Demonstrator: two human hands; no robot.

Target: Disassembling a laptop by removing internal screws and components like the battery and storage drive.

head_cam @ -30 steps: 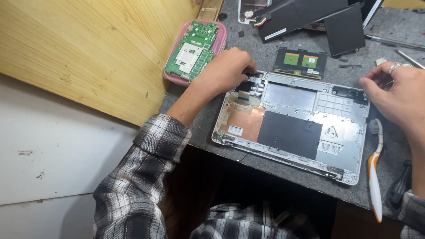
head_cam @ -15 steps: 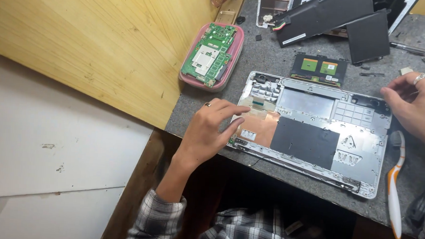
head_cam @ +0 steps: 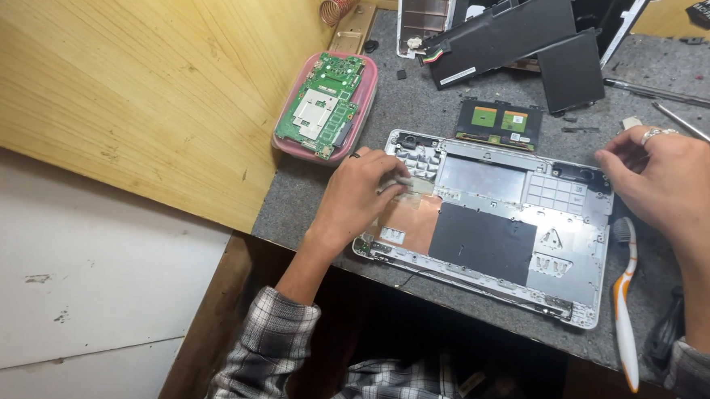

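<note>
An opened silver laptop chassis (head_cam: 568, 235) lies on the grey mat, with a black pad (head_cam: 478, 242) and a copper-coloured foil (head_cam: 412, 220) inside. My left hand (head_cam: 355, 198) rests over the chassis's left side, its thumb and fingers pinched on a small pale strip (head_cam: 402, 181) just above the foil. My right hand (head_cam: 665, 185), wearing a ring, sits at the chassis's far right corner with its fingers curled down at the edge. What those fingers hold is hidden.
A green circuit board (head_cam: 323, 105) lies in a pink tray (head_cam: 366, 95) at the left. Behind the chassis are a touchpad board (head_cam: 498, 120) and black panels (head_cam: 525, 34). A white and orange toothbrush (head_cam: 625, 307) lies at the right, screwdrivers (head_cam: 684, 97) beyond. A wooden wall (head_cam: 135, 75) stands on the left.
My left hand went from the chassis's far left corner down to its near left edge, then up to the strip above the foil. My right hand stayed at the far right corner.
</note>
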